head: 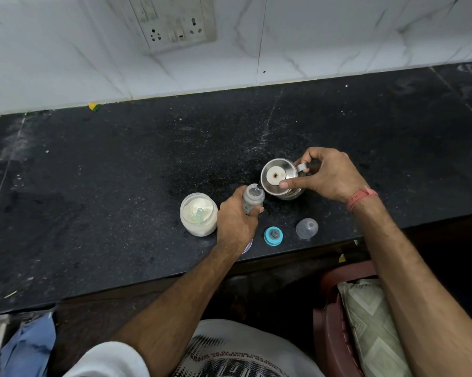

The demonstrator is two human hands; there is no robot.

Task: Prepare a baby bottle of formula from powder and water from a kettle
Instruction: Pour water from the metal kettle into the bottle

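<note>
Baby bottle (253,198): small, clear plastic, uncapped, upright on the black stone table (120,186) near its front edge. Likely light and easy to tip; best taken around the lower body, as the left hand (236,223) does now, its grip wrapped about the base. The wall may turn slick if wetted.

Steel kettle (281,180): small, polished, lidded, tilted so its spout sits at the bottle mouth. Rigid, probably the heaviest item here and possibly hot. The right hand (324,176) has its grip clamped on the side handle, thumb pressed on the lid rim.

Formula jar (199,214): open, wide-mouthed, holding white powder with a pale green scoop (198,214) in it; just left of the bottle. Whether glass or plastic cannot be told.

Blue teat ring (273,235) and clear dome cap (307,228): loose on the table near the front edge, apart from each other. Light, likely to skid.

Step judged: water going in.
</note>
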